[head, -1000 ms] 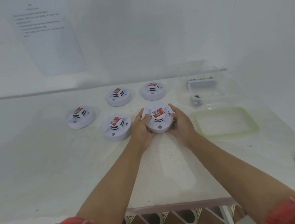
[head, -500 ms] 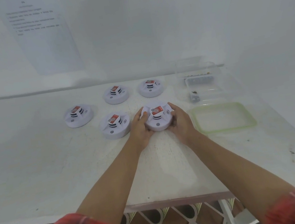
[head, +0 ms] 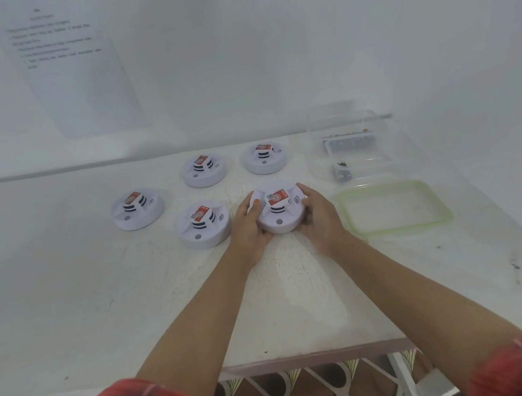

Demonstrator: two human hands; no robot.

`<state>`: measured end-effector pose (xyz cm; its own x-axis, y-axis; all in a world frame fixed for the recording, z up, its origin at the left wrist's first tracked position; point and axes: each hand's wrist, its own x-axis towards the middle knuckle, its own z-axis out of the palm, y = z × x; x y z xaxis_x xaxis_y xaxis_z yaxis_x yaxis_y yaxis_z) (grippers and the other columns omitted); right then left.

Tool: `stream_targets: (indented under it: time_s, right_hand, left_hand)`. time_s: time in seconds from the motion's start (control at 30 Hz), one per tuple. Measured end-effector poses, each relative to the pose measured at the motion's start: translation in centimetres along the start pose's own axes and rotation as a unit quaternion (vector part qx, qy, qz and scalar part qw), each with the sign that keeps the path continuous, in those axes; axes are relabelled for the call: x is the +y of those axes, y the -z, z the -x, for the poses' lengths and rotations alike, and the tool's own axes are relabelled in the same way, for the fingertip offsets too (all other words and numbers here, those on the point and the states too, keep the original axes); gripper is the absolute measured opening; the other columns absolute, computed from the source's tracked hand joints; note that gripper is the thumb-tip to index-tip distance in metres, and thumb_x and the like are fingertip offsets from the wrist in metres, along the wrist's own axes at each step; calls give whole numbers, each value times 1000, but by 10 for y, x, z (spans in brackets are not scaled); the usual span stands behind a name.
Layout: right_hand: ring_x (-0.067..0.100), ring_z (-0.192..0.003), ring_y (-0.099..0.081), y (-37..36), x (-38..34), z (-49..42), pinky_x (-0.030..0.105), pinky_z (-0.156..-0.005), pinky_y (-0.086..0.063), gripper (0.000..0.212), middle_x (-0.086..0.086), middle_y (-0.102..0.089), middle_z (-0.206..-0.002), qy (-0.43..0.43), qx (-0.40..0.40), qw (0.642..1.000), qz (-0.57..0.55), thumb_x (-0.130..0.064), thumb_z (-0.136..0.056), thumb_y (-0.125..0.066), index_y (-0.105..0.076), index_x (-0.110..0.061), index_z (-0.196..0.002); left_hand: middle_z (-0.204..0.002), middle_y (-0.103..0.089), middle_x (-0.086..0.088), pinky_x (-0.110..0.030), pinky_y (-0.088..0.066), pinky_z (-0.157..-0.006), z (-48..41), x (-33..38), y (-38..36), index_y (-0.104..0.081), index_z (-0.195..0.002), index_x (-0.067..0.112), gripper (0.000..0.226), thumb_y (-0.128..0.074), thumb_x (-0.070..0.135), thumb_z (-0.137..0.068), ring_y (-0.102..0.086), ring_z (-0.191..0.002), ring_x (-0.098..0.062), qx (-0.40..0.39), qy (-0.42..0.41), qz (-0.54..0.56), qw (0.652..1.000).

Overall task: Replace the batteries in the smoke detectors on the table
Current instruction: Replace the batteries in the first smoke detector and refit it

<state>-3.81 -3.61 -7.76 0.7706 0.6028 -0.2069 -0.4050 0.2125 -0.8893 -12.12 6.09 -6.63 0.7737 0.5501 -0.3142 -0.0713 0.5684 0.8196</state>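
Several round white smoke detectors with red labels lie on the white table. I grip the front right smoke detector from both sides: my left hand wraps its left rim, my right hand its right rim. It rests on the table. A second detector lies just left of my left hand. Others sit at the far left, back middle and back right.
A clear container holding batteries stands at the back right, with a couple of loose batteries in front of it. A green-rimmed lid lies right of my right hand. A printed sheet hangs on the wall.
My hands keep hold of the same detector; it looks slightly turned, with the red label rotated a little. The camera view shifted slightly.
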Motion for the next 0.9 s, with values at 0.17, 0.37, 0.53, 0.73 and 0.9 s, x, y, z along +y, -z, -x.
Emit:
stream_targets:
  time_s: [0.17,0.37,0.53,0.73,0.9]
  right_hand:
    - [32,-112,-60,-2,-1,2,30,-73,-57,47,16,-63,-122,3,11,1000,-4,-2,-81,-33,-59,-4,-120]
    - [31,-109,-63,-2,-1,4,32,-76,-57,46,15,-66,-117,15,10,1000,14,-2,-79,-32,-62,-4,-114]
    - [26,-101,-65,-4,-4,10,30,-74,-56,45,13,-68,-112,20,7,1000,19,-1,-80,-33,-64,-5,-112]
    - [28,-103,-64,-3,-3,8,29,-72,-57,46,16,-66,-115,27,8,999,22,0,-78,-32,-63,-4,-112]
    - [29,-108,-64,-1,1,3,31,-73,-58,47,13,-67,-117,19,14,1000,18,-3,-81,-34,-62,-9,-117]
  left_hand:
    - [-141,-48,-8,-33,-53,-73,1,0,-1,-36,-143,18,45,-43,17,-99,-51,-122,-27,0,-3,-2,1000]
    - [-139,-49,-7,-33,-53,-70,2,1,-2,-37,-141,18,43,-43,18,-99,-55,-112,-24,-8,-4,1,1000]
    - [-141,-48,-7,-35,-53,-74,0,0,-1,-37,-143,18,45,-45,18,-99,-53,-119,-26,3,-3,-5,1000]
    - [-139,-50,-6,-34,-53,-74,1,0,-2,-38,-141,18,43,-45,18,-98,-55,-112,-24,-1,-4,-5,1000]
    - [-139,-50,-7,-38,-51,-81,1,1,-1,-37,-142,19,44,-44,18,-99,-55,-112,-24,-1,-5,-9,1000]
